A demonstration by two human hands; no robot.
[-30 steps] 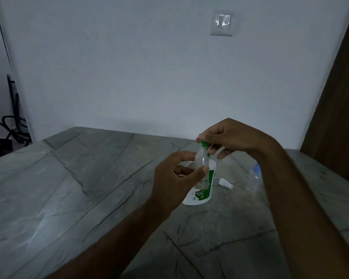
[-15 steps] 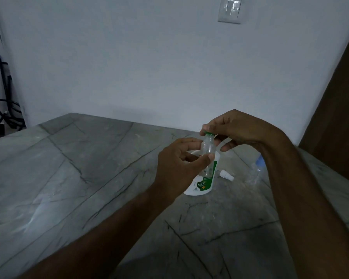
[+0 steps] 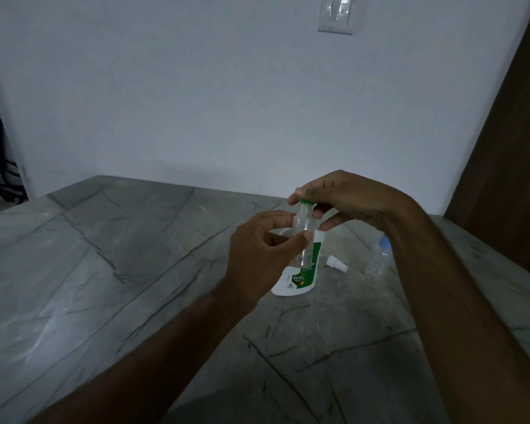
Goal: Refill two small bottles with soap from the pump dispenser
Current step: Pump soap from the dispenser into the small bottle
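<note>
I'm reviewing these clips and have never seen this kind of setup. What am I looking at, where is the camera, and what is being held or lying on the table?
There is no machine here: a person works with bare hands, filmed by one wide-angle camera worn on the head, looking down. The left hand holds a small clear bottle; the right hand pinches its green cap. Behind it on the grey stone table stands a white and green soap bottle, with a small white nozzle piece lying beside it and a second clear bottle, partly hidden by the right arm.
</note>
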